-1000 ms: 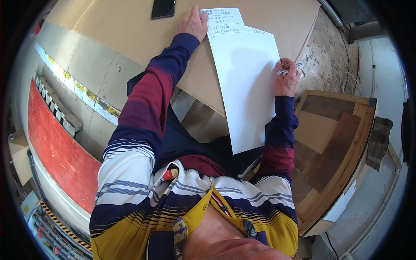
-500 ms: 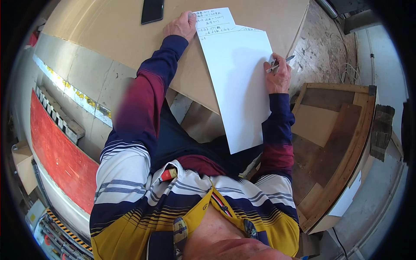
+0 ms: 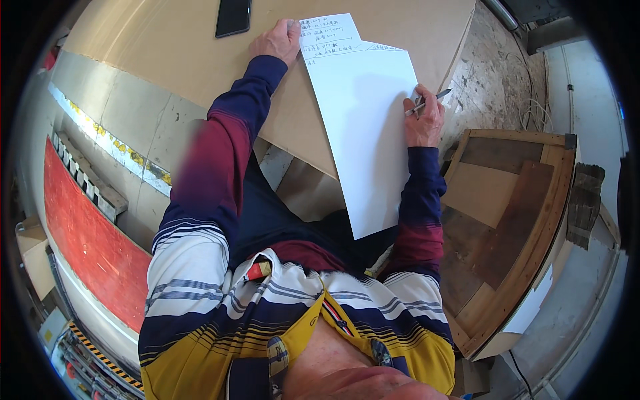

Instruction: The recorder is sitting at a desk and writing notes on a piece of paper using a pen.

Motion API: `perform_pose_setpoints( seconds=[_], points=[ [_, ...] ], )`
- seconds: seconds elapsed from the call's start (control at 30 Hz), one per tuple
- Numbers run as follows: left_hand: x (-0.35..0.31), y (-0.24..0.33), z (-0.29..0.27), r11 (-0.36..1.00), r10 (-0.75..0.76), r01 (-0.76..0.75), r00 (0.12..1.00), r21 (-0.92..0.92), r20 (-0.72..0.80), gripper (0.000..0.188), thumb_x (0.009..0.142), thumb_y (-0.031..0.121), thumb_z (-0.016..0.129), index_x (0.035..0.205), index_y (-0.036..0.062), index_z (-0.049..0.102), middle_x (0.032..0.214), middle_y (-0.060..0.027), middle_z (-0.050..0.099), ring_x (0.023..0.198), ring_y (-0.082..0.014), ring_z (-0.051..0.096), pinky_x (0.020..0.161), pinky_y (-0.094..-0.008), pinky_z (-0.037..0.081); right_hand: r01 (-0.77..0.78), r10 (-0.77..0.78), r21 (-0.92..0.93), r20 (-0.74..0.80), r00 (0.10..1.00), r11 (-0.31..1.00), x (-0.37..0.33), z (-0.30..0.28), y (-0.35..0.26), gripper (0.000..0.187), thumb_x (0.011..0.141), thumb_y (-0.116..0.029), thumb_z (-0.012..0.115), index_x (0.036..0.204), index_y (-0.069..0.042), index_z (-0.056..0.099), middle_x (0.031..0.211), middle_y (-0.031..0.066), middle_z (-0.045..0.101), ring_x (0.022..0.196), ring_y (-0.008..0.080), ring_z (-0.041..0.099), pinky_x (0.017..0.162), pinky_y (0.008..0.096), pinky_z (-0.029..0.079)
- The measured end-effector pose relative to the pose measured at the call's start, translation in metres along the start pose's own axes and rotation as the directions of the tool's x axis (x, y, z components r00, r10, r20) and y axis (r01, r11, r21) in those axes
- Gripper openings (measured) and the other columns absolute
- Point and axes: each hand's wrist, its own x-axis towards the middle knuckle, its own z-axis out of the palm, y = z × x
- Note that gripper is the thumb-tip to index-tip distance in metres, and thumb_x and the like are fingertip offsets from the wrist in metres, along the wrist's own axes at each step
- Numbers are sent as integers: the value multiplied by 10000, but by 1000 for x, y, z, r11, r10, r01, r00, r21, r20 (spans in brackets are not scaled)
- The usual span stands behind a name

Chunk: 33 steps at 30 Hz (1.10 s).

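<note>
1. Brown cardboard [image 3: 180, 60] up top, scuffed floor [image 3: 497, 83] to R; I see phone [image 3: 233, 17] far side.
2. Red pack [image 3: 256, 271] in shirt pocket [image 3: 272, 257].
3. White sheet [image 3: 360, 133] on cardboard, near end overhanging.
4. L hand [image 3: 277, 43] curled at sheet's top-L edge; can't tell if pinching. R hand [image 3: 425, 120] pinches pen [image 3: 443, 93].

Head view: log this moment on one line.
left hand: at paper's upper left edge; right hand: holds pen, paper's right edge; phone: on cardboard

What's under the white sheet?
Upper part: brown cardboard. The white sheet extends past its edge, above dark trousers. Anything it fully covers can't be seen.
</note>
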Motion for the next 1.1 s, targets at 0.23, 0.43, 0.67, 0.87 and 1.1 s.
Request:
perform_pose_setpoints(
  seconds=[0.23, 0.43, 0.67, 0.87, 1.1],
  points=[
    [1, 2, -2, 999, 23, -24, 999, 22, 28, 408, 943, 521, 439, 1072, 191, 640, 934, -160, 691, 882, -402, 646, 757, -487, 513, 59, -60, -21, -31, 998, 998, -1, 1, -5, 357, 745, -39, 719, 1079, -92, 605, 1018, 106, 674, 970, 348, 578, 843, 436, 489],
    [0, 2, -4, 999, 23, -24, 999, 38, 38, 420, 942, 525, 437, 1078, 186, 644, 943, -149, 695, 892, -389, 650, 768, -479, 513, 82, -82, -20, -39, 996, 996, -3, 1, -6, 343, 758, -21, 701, 1078, -89, 597, 1063, 99, 669, 962, 348, 578, 850, 430, 487],
    [-2, 3, -4, 1000, 6, -5, 999, -6, 52, 450, 936, 550, 428, 1113, 203, 652, 966, -141, 699, 920, -378, 647, 814, -454, 508, 80, -81, -45, -11, 997, 996, -3, 1, -6, 321, 773, -29, 688, 1075, -83, 592, 1127, 93, 651, 981, 351, 571, 855, 436, 483],
    [-2, 4, -7, 1000, 1, -1, 998, -9, 61, 480, 927, 562, 434, 1158, 205, 657, 974, -136, 703, 925, -365, 652, 826, -440, 510, 92, -92, -73, 12, 996, 993, -3, 1, -7, 310, 779, -36, 682, 1071, -79, 589, 1147, 95, 642, 1001, 357, 564, 863, 440, 476],
    [-3, 5, -10, 999, 15, -12, 997, -45, 76, 513, 916, 569, 451, 1199, 193, 656, 976, -144, 704, 927, -354, 657, 824, -432, 514, 136, -136, -42, -2, 991, 990, -4, 2, -2, 291, 783, -32, 668, 1060, -59, 585, 1157, 120, 637, 1025, 377, 563, 887, 443, 459]
  ],
)
